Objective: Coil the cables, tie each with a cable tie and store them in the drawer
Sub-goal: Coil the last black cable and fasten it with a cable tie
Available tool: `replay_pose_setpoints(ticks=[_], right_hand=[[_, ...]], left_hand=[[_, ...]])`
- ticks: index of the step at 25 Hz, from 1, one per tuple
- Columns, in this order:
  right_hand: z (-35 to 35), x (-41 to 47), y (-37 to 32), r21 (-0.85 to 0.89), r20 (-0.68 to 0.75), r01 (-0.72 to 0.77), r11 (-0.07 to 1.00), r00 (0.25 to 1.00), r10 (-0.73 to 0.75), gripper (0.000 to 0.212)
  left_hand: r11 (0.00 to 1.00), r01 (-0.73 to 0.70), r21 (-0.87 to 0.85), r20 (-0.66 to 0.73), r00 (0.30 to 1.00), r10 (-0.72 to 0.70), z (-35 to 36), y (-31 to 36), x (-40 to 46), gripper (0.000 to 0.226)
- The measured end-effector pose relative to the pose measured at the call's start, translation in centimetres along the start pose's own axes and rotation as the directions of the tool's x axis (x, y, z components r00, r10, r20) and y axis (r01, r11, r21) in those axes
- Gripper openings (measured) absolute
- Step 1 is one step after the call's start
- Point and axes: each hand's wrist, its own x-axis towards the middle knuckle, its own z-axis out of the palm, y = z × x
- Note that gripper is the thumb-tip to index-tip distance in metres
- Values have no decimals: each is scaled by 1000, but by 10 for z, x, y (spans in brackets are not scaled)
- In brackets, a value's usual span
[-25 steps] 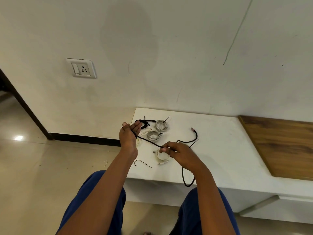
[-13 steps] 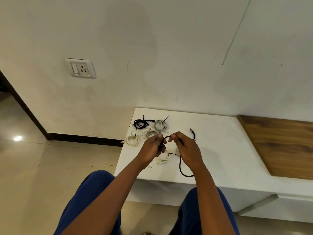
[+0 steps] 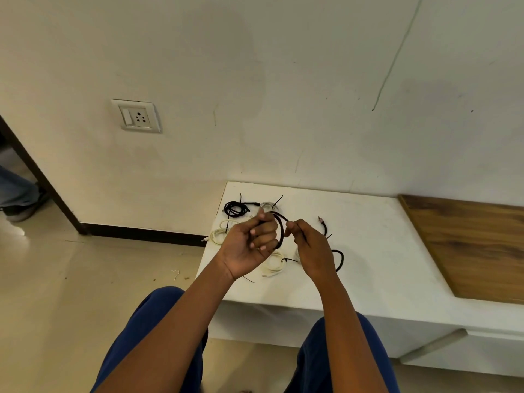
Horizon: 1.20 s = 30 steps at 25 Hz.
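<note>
your left hand [image 3: 256, 241] grips the first loop of the black cable [image 3: 280, 232] above the table [image 3: 377, 251], your right hand [image 3: 307, 245] pinches it, four coils [image 3: 273, 263] look tied, nothing in the drawer [image 3: 465, 350] yet.

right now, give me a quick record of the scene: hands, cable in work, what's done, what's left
left hand: grips a loop of the black cable
right hand: pinches the same cable
cable tail: trails uncoiled on the white bench
tied coils on the bench: black coil, white coil
loose tie: near the bench's front edge
drawer: none open in view
</note>
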Motion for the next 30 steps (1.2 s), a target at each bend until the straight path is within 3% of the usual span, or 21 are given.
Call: replay_pose_setpoints(ticks=[4, 8, 11, 13, 16, 19, 20, 22, 24, 25, 27, 29, 30], right_hand=[[1, 0, 2, -105, 17, 23, 994, 1000, -21, 32], [2, -1, 3, -249, 24, 26, 968, 1000, -21, 29], [0, -3, 4, -513, -13, 42, 857, 998, -57, 36], [-4, -3, 7, -530, -50, 38, 847, 996, -76, 33], [-3, -5, 4, -286, 13, 28, 958, 1000, -26, 22], [-2, -2, 1, 174, -13, -80, 981, 996, 84, 14], [-2, -1, 0, 349, -14, -138, 927, 988, 152, 13], [-4, -2, -3, 655, 49, -228, 720, 964, 261, 15], [-4, -3, -7, 790, 101, -262, 554, 947, 304, 21], [-3, -2, -8, 796, 97, -270, 543, 941, 325, 25], [-2, -1, -9, 680, 10, -249, 690, 944, 331, 29], [-2, -2, -6, 372, -85, -201, 906, 965, 249, 27], [-3, -2, -3, 219, -81, -188, 957, 974, 210, 27]], left_hand=[[990, -86, -110, 51, 994, 92, 2, 8, -2, 11], [974, -191, -122, 4, 981, 193, 1, 17, -1, 31], [937, -331, -111, -84, 943, 323, 0, 22, -1, 20], [893, -439, -102, -195, 889, 415, -3, 26, -1, 21], [827, -546, -134, -324, 813, 484, -7, 31, 0, 29], [756, -607, -244, -418, 770, 482, -10, 40, -3, 36], [732, -627, -267, -441, 755, 485, -10, 43, -5, 37], [689, -656, -308, -471, 735, 489, -10, 46, -7, 37], [683, -655, -323, -488, 734, 472, -10, 46, -7, 38], [689, -649, -323, -494, 737, 462, -10, 45, -7, 38], [695, -643, -321, -496, 740, 454, -10, 46, -8, 38], [691, -640, -335, -471, 749, 466, -9, 50, -10, 37], [686, -642, -343, -455, 752, 477, -7, 53, -12, 36]])
